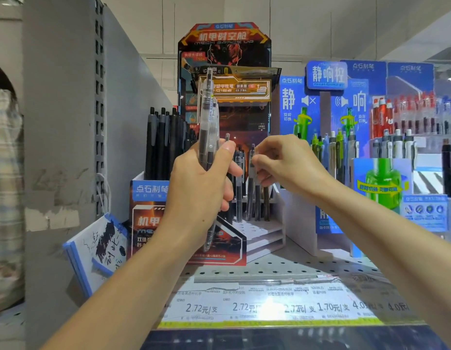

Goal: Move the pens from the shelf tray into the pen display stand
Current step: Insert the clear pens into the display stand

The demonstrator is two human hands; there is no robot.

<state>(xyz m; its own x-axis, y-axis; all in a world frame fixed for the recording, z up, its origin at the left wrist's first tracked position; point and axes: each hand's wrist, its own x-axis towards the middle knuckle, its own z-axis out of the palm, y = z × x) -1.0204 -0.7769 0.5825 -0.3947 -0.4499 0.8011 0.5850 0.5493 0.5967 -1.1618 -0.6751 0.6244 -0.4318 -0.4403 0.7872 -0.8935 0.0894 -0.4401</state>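
On the left I see my left hand point(204, 183) gripping a bundle of clear pens point(208, 127) upright before the pen display stand point(219, 223) on the shelf point(282, 266). To the right, my right hand point(287, 162) pinches a single pen point(252, 173) standing in the stand's holes.
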